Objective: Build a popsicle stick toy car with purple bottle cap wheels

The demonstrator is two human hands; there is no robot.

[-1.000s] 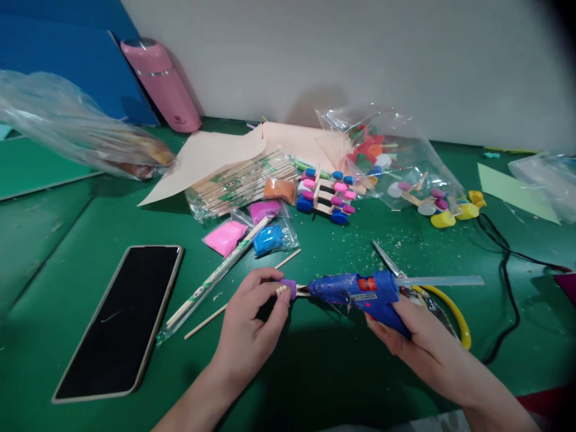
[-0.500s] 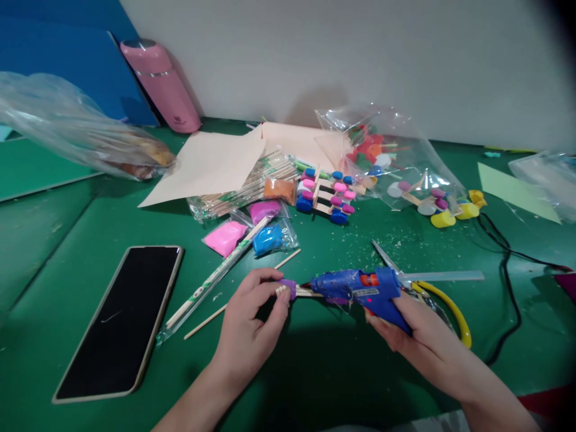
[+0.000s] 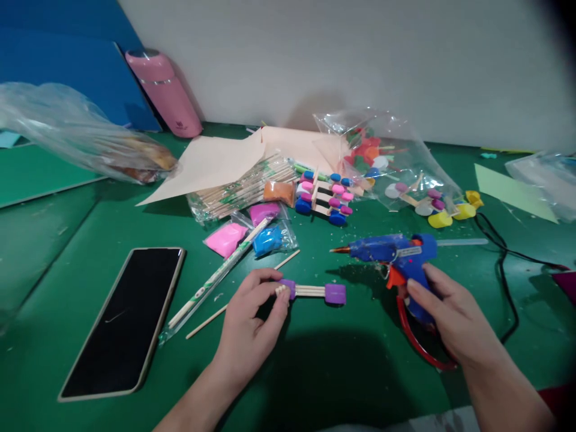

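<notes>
My left hand (image 3: 253,321) pinches one end of a small piece made of thin wooden sticks (image 3: 310,291) lying side by side, with a purple block (image 3: 335,294) at the far end and another purple block (image 3: 288,289) between my fingers. My right hand (image 3: 459,321) grips a blue glue gun (image 3: 391,248) by its handle, its tip pointing left, apart from the sticks and above their right end. A clear glue stick (image 3: 462,242) juts from its back. Below the gun curves a red loop (image 3: 420,347), partly hidden by the hand; I cannot tell its kind.
A phone (image 3: 123,324) lies at left. Beyond my hands are a wrapped pair of chopsticks (image 3: 211,282), packets of coloured clay (image 3: 227,237), bundled sticks (image 3: 243,189), small wheeled models (image 3: 324,198) and a clear bag (image 3: 396,138). A black cord (image 3: 504,288) runs at right.
My right hand has moved the glue gun up and right, away from the sticks, uncovering the far purple block. The yellow-handled scissors no longer show, and a red loop now does. My left hand stays put.
</notes>
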